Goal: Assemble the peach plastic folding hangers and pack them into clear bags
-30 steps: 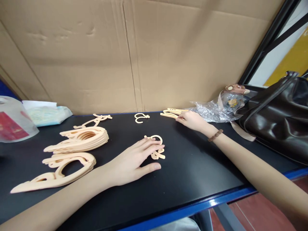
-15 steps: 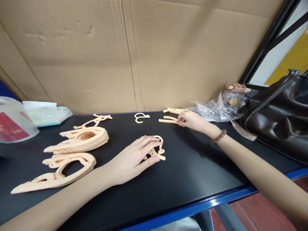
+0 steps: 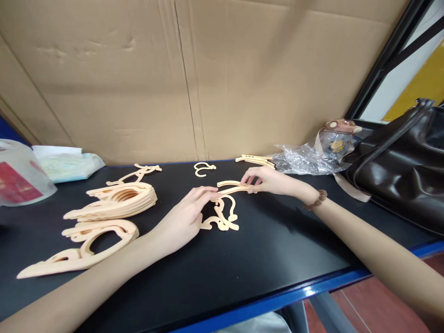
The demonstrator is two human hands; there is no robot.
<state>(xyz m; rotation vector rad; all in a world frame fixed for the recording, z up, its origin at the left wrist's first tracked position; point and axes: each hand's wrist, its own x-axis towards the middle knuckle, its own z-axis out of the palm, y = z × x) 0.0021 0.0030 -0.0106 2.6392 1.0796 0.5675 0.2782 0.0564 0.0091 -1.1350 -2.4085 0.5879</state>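
My right hand [image 3: 265, 181] has brought the strip [image 3: 231, 187] in from 1 o'clock, pinched, lying 9-to-3, its tip at my left hand [image 3: 185, 215], half-closed on the hook [image 3: 224, 218].

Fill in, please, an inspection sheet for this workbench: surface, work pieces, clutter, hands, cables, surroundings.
Surface: black table top with a blue front edge; no spill seen.
Job's things: curved strip between both hands; hook piece lies flat beneath it; stacks of flat pieces at left; thin strips at the back.
Clutter: plastic bag, pale blue packet, crumpled wrap, bottle, black handbag.
Hands: right hand pinches the strip; left hand touches its other end, grip unclear.
Cables: nothing seen.
Surroundings: cardboard wall behind.
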